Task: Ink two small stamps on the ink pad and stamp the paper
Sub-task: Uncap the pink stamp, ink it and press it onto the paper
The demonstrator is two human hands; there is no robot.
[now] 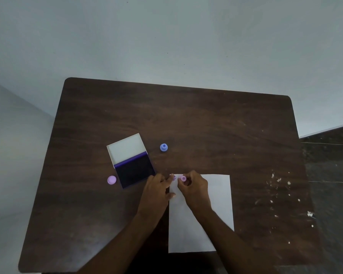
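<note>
A white sheet of paper (216, 196) lies on the dark wooden table (206, 125) near its front edge. My right hand (194, 186) pinches a small pink stamp (183, 178) at the paper's top left corner. A purple print (174, 178) shows just left of that stamp. My left hand (156, 189) rests flat, fingers pressing the paper's left edge. The ink pad (134, 172) lies open to the left, its dark pad towards me and its white lid (127, 148) folded back. A blue stamp (163, 147) stands alone behind the paper.
A pink round cap (111, 179) lies left of the ink pad. White flecks (279, 194) mark the table's right side. A pale wall rises behind the table, and dark floor shows at the right.
</note>
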